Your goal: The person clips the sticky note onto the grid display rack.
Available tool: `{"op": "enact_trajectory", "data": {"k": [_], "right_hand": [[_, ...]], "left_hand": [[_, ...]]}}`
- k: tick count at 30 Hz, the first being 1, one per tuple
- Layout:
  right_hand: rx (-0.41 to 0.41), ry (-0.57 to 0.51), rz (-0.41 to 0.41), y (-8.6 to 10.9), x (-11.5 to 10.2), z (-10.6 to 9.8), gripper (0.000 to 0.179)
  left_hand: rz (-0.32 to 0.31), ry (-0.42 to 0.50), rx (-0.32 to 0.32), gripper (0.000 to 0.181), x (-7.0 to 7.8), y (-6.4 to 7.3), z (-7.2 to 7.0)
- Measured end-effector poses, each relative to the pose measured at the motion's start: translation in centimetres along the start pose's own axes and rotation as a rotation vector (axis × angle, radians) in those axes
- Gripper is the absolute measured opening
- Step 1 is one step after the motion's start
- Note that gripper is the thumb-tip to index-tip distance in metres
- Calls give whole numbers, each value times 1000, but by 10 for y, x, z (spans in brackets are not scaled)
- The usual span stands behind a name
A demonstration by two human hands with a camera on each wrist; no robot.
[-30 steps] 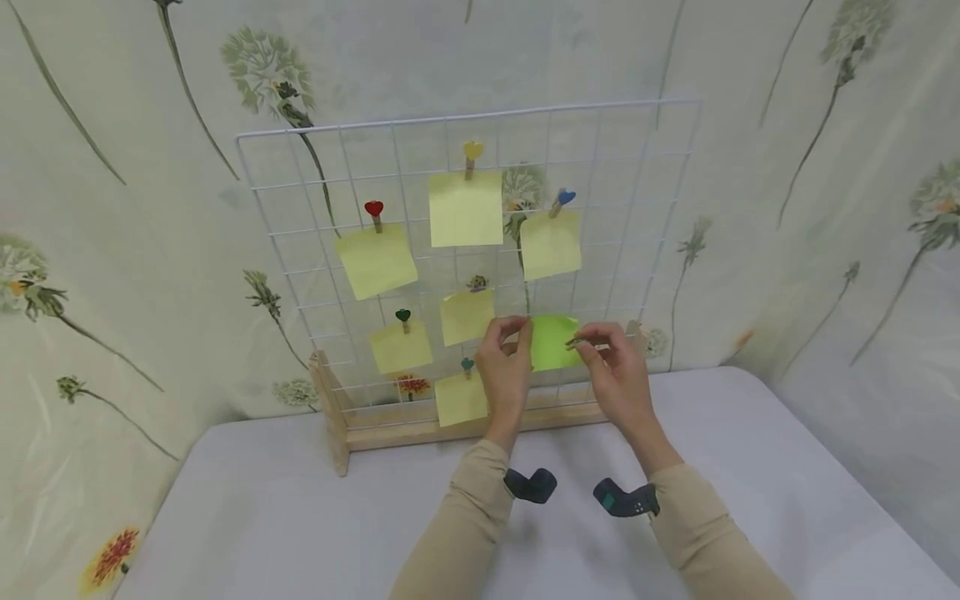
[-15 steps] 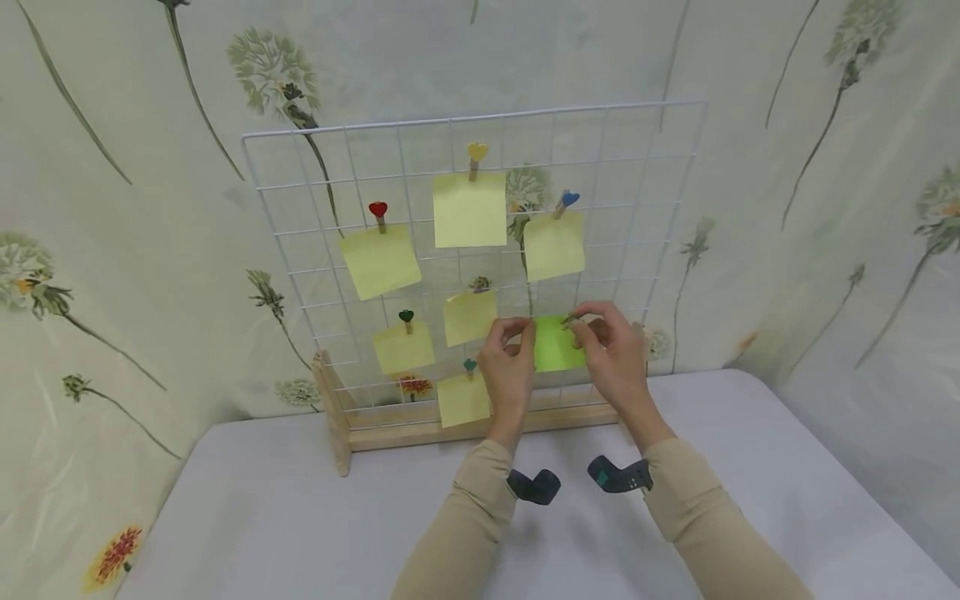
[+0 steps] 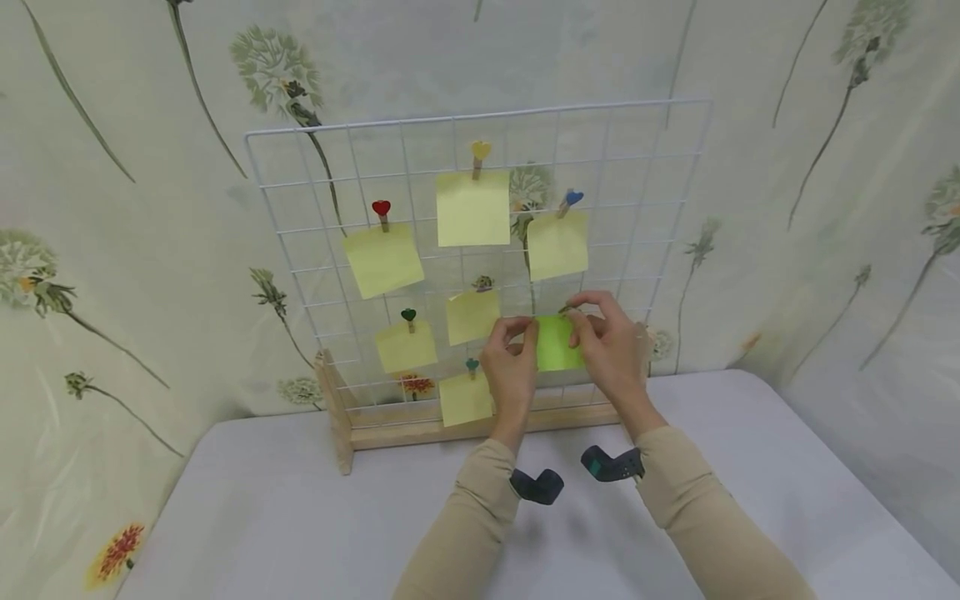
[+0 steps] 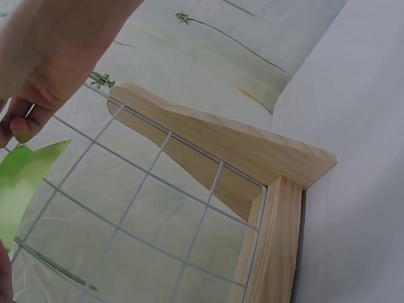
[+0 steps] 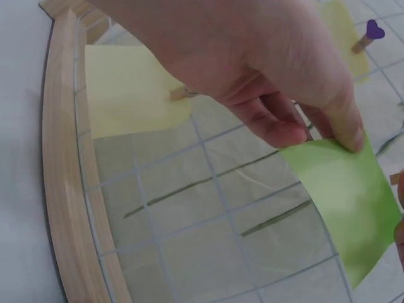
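Note:
A bright green sticky note (image 3: 557, 343) stands against the white wire grid (image 3: 622, 225). My left hand (image 3: 512, 362) pinches its upper left corner between thumb and fingertip; this pinch shows closely in the right wrist view, on the green note (image 5: 347, 196). My right hand (image 3: 609, 346) holds a small wooden clothespin (image 3: 566, 309) at the note's upper right corner. The tip of that clothespin (image 5: 396, 178) shows at the right edge of the right wrist view. From the left wrist, my right hand (image 4: 50, 63) appears beside the green note (image 4: 22, 183).
Several yellow sticky notes (image 3: 472, 210) hang on the grid from heart-topped clothespins, among them a red (image 3: 382, 210) and a blue one (image 3: 573, 198). A wooden stand (image 3: 420, 433) carries the grid on a white table (image 3: 262, 517). Behind hangs a flower-patterned backdrop (image 3: 150, 250).
My right hand has moved up and slightly left with the clothespin, from the green note's right side to its upper right corner. My left hand keeps its pinch.

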State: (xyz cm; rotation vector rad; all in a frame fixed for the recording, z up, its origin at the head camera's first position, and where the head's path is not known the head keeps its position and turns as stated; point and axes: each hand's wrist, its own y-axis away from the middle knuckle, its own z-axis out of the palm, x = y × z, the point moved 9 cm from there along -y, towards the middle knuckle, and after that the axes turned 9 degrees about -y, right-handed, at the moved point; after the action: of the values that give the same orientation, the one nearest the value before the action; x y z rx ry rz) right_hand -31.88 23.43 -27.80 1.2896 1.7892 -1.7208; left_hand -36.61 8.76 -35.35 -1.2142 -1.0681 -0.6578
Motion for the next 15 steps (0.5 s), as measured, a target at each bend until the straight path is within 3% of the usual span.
{"op": "enact_trajectory", "data": {"k": [8,15], "right_hand": [[-55,-48,-34,-3,-4,10,16],[-95,-19,-87,-5,-4,17,16]], "left_hand": [[8,-2,10,10,0,-1,-1],[3,-9,1,9,0,-1,0]]}}
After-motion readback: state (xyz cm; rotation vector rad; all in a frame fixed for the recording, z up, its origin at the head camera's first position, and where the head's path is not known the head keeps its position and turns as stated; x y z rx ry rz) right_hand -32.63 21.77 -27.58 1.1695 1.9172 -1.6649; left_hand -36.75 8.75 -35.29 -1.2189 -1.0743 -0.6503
